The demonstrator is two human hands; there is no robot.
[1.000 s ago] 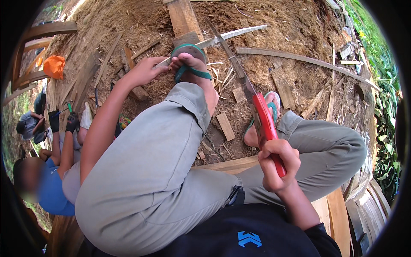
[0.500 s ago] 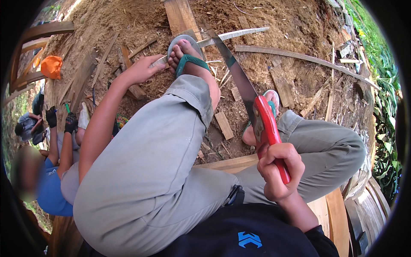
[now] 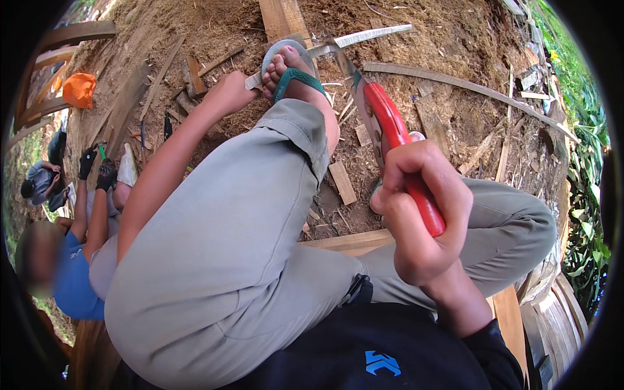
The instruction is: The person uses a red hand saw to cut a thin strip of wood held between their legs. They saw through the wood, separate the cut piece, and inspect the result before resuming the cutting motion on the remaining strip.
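My right hand (image 3: 426, 211) is closed around the red handle of a hand saw (image 3: 385, 114), whose blade points away from me and looks foreshortened. The blade's far end meets a thin pale wooden strip (image 3: 374, 35), to the right of my sandalled foot (image 3: 292, 71). That foot, in a grey sandal with a green strap, presses the strip onto a wooden board (image 3: 281, 18). Left of the foot, my left hand (image 3: 232, 92) grips the strip's near end. Part of the strip is hidden beneath the sandal.
A long curved strip (image 3: 455, 79) and several wood offcuts (image 3: 342, 182) lie on sawdust-covered ground. At the left, a co-worker in a blue shirt (image 3: 77, 279) wears dark gloves and holds a green-handled tool. An orange bag (image 3: 79, 90) hangs near timber; plants (image 3: 582, 188) line the right.
My right hand and the saw have moved forward and higher, the blade now reaching the strip just beside my foot. My left hand's fingers have closed around the strip's end.
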